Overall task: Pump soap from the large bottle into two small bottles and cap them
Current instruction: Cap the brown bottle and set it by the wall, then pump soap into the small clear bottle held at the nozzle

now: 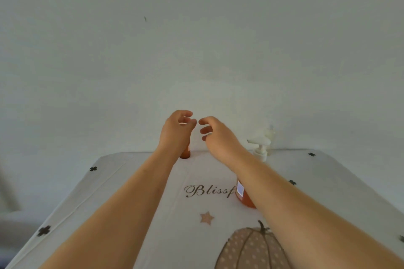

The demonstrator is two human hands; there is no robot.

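Two forearms (122,214) reach up from the near edge over 1 tablecloth (135,172) w/ 1 pumpkin print (244,249) and 1 star (206,218). Left hand (178,131) has its fingers curled round the top of 1 small bottle (185,154), upright at the far edge. Right hand (220,135) is just beside it, fingers loosely bent, holding nothing. 1 large pump bottle (246,200) stands partly behind the right forearm.

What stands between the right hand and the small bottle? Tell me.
Nothing visible. Only air separates the right hand from the left hand, which curls over the top of the small bottle. The pump bottle stands aside, to the right.
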